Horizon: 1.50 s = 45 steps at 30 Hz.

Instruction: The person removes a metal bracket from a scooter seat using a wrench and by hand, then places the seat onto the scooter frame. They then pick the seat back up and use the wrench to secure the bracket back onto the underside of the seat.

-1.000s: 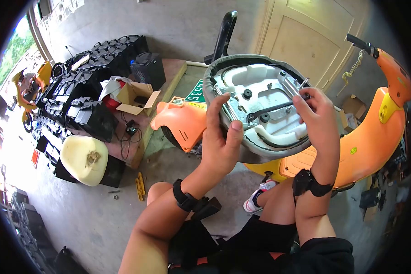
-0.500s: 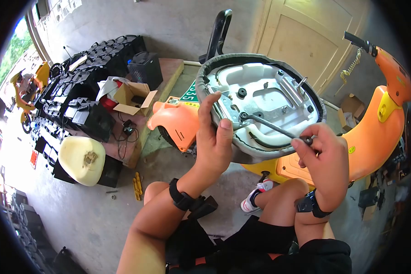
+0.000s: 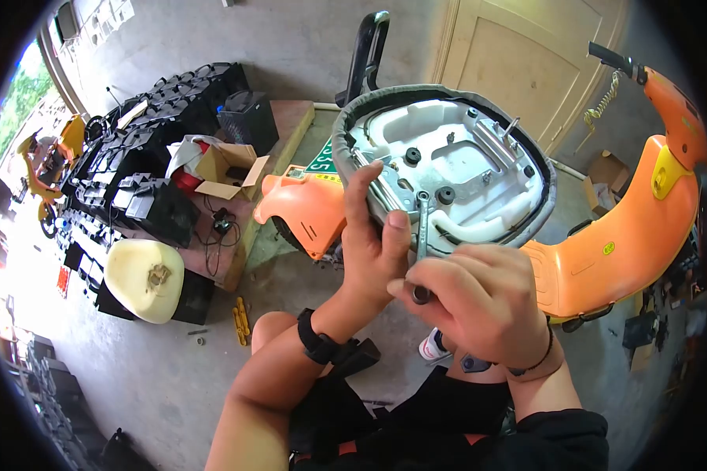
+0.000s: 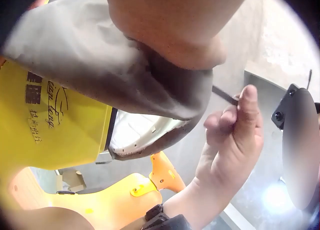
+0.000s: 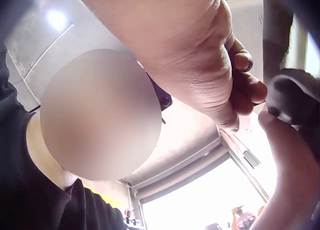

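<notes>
In the head view, a grey-covered scooter seat (image 3: 518, 224) is tipped up, its white underside and metal plates facing me. My left hand (image 3: 369, 263) holds the seat at its near left edge; index finger and thumb lie by the metal hinge bracket (image 3: 382, 187), with the other fingers mostly hidden. My right hand (image 3: 479, 302) grips the lower end of a wrench (image 3: 423, 228), whose upper ring end sits over a fastener beside the bracket. From the left wrist view, the right hand (image 4: 232, 132) pinches the wrench (image 4: 224, 94) beyond the seat's grey cover (image 4: 75, 55).
An orange and yellow scooter (image 3: 605, 267) stands right behind the seat. At left are rows of black batteries (image 3: 145, 133), an open cardboard box (image 3: 232, 169) and a cream foam seat pad (image 3: 144, 279). Yellow metal pieces (image 3: 241, 320) lie on the concrete floor.
My right hand has swung the wrench's handle from the right side of the seat down toward me, while its ring end stayed by the bracket. My left hand keeps its hold on the seat.
</notes>
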Available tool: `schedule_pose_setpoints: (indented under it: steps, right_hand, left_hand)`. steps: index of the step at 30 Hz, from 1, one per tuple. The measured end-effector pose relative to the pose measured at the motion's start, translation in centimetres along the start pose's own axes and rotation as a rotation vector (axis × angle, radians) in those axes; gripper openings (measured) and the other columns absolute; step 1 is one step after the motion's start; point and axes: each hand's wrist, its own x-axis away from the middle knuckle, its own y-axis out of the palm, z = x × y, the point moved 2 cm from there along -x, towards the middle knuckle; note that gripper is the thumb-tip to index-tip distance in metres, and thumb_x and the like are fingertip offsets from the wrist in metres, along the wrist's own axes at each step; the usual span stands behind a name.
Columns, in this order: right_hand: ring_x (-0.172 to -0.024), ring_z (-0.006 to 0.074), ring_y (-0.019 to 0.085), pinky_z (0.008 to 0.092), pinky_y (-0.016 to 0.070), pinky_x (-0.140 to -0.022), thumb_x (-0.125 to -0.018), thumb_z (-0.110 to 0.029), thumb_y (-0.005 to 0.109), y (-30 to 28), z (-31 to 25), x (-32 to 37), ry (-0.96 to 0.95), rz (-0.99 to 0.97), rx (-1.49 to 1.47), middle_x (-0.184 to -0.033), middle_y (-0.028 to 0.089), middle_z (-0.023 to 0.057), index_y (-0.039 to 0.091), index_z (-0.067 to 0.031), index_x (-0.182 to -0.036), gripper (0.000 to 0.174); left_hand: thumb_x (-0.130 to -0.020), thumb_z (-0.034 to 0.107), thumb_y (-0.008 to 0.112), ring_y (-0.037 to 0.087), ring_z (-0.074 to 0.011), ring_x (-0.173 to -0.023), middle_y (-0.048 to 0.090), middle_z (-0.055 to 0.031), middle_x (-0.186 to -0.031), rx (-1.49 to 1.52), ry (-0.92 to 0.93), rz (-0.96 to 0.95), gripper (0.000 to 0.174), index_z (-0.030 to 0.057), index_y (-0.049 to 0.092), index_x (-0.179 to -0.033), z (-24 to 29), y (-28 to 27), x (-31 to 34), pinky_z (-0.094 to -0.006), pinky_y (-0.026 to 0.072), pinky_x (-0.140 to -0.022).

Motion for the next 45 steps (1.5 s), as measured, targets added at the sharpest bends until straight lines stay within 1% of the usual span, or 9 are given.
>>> schedule_pose_setpoints:
  steps: [5, 14, 20, 22, 23, 26, 29, 38, 45]
  right_hand:
    - [-0.058, 0.0184, 0.057, 0.0326, 0.0444, -0.049, -0.069, -0.012, 0.079, 1.0, 0.9, -0.7, 0.033, 0.02, -0.021, -0.068, 0.052, 0.0005, 0.061, -0.0103, -0.089, 0.027]
    - [-0.057, 0.0157, 0.05, 0.0288, 0.0407, -0.048, -0.069, -0.011, 0.073, 1.4, 0.8, -1.0, -0.118, 0.052, 0.208, -0.067, 0.042, 0.0006, 0.064, -0.0093, -0.085, 0.019]
    - [-0.059, 0.0173, 0.058, 0.0291, 0.0448, -0.05, -0.072, -0.005, 0.076, 1.0, 1.2, -1.0, -0.104, 0.285, 0.136, -0.072, 0.056, 0.0018, 0.069, -0.0071, -0.093, 0.022]
    - [-0.061, 0.017, 0.062, 0.0282, 0.0482, -0.054, -0.081, -0.003, 0.075, -0.1, 2.1, -1.0, 0.09, 0.365, -0.014, -0.075, 0.064, 0.0046, 0.07, -0.0041, -0.098, 0.018]
    - [-0.063, 0.0139, 0.064, 0.0272, 0.0496, -0.057, -0.089, -0.005, 0.071, 0.1, 3.1, -0.3, 0.285, 0.414, -0.205, -0.074, 0.067, 0.0047, 0.07, -0.002, -0.099, 0.011]
    - [-0.063, 0.0087, 0.058, 0.0221, 0.0447, -0.058, -0.097, -0.013, 0.063, -0.6, 5.9, -0.1, 0.599, 0.528, -0.635, -0.073, 0.062, 0.0017, 0.066, 0.0008, -0.103, 0.016]
    - [-0.061, 0.0081, 0.056, 0.0215, 0.0402, -0.053, -0.1, -0.021, 0.056, -1.4, 8.1, 0.0, 0.821, 0.509, -0.784, -0.071, 0.058, 0.001, 0.065, 0.0005, -0.103, 0.024]
    - [-0.061, 0.0099, 0.058, 0.0219, 0.0426, -0.05, -0.1, -0.021, 0.055, -1.1, 11.3, 1.3, 1.033, 0.245, -0.996, -0.074, 0.06, 0.002, 0.065, 0.0009, -0.105, 0.024]
    - [-0.065, 0.0095, 0.061, 0.0219, 0.0433, -0.051, -0.097, -0.022, 0.059, -0.7, 11.7, 1.2, 1.012, 0.178, -0.697, -0.08, 0.063, 0.0034, 0.061, 0.0013, -0.11, 0.026]
  left_hand:
    - [-0.1, 0.035, 0.055, 0.06, -0.0214, -0.1, 0.055, -0.0164, -0.124, 0.184, -0.139, -0.03, 0.056, 0.0101, 0.034, -0.145, -1.0, 0.1, 0.4, -0.0345, 0.0503, -0.086]
    - [-0.099, 0.027, 0.057, 0.062, -0.0194, -0.091, 0.062, -0.015, -0.108, 0.176, -0.159, -0.028, 0.053, 0.0094, 0.035, -0.144, -0.3, -0.2, 0.2, -0.0338, 0.0515, -0.081]
    - [-0.098, 0.028, 0.058, 0.062, -0.019, -0.092, 0.06, -0.0158, -0.111, 0.05, -0.053, 0.003, 0.054, 0.0077, 0.035, -0.143, -0.1, -0.3, 0.1, -0.034, 0.0512, -0.08]
    - [-0.098, 0.028, 0.058, 0.061, -0.0197, -0.095, 0.058, -0.0162, -0.117, 0.221, -0.411, -0.086, 0.056, 0.0063, 0.036, -0.144, 0.6, -0.5, 0.5, -0.0347, 0.0503, -0.084]
    - [-0.097, 0.028, 0.059, 0.059, -0.0209, -0.101, 0.055, -0.0168, -0.121, 0.142, -0.215, -0.049, 0.057, 0.0055, 0.035, -0.144, -0.2, -0.4, 0.4, -0.0351, 0.0483, -0.09]
    - [-0.097, 0.027, 0.058, 0.057, -0.0214, -0.105, 0.054, -0.0175, -0.122, 0.058, -0.122, -0.061, 0.058, 0.0043, 0.034, -0.144, -0.5, -0.6, 0.2, -0.0346, 0.0466, -0.093]
    - [-0.097, 0.028, 0.058, 0.056, -0.0221, -0.109, 0.053, -0.0186, -0.124, 0.165, -0.231, -0.084, 0.058, 0.0038, 0.033, -0.144, 0.2, -0.6, 0.2, -0.0353, 0.0456, -0.095]
    - [-0.097, 0.029, 0.057, 0.057, -0.0231, -0.108, 0.053, -0.019, -0.125, 0.105, -0.14, -0.068, 0.059, 0.0037, 0.032, -0.144, -0.3, -0.6, 0.1, -0.0362, 0.046, -0.095]
    - [-0.098, 0.03, 0.056, 0.058, -0.0224, -0.105, 0.055, -0.0188, -0.122, 0.056, -0.05, -0.053, 0.058, 0.0038, 0.032, -0.144, -0.2, -0.5, -0.1, -0.0361, 0.0469, -0.092]
